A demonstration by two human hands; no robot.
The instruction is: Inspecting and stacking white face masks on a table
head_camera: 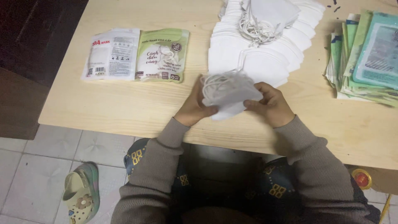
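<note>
My left hand (194,108) and my right hand (271,104) together hold a small bundle of folded white face masks (229,92) with loose ear loops, just above the near part of the pale wooden table (124,103). Each hand pinches one side of the bundle. Behind it lies a fanned-out pile of white masks (257,45) with a tangle of ear loops on top.
Two flat mask packets lie at the left, a white one (111,54) and a green one (162,54). A stack of green and blue packets (367,58) sits at the right edge. A slipper (81,193) lies on the tiled floor below.
</note>
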